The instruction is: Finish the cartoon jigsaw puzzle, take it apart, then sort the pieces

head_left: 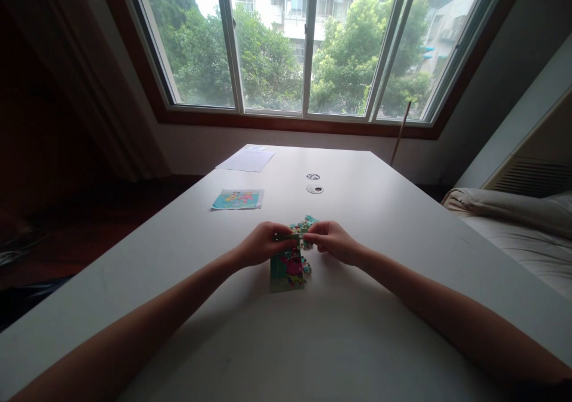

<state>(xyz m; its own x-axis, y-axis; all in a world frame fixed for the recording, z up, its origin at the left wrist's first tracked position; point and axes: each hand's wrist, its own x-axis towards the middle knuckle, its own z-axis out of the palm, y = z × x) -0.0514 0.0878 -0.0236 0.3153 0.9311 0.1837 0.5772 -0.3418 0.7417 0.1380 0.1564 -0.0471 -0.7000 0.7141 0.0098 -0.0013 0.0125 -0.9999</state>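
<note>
A partly assembled jigsaw puzzle, green with a pink figure, is tilted up toward me over the white table. My left hand is closed on its upper edge, thumb across the front. Close by on the right, my right hand has its fingertips pinched at the puzzle's right edge; whatever small thing lies between them I cannot make out. Loose puzzle pieces lie in a small heap just behind the hands. A few more pieces show at the puzzle's right side.
The white table runs toward the window. A colourful picture sheet lies at the left, with a pale paper sheet behind it. Two round flat discs rest beyond the loose pieces. Bedding is off to the right.
</note>
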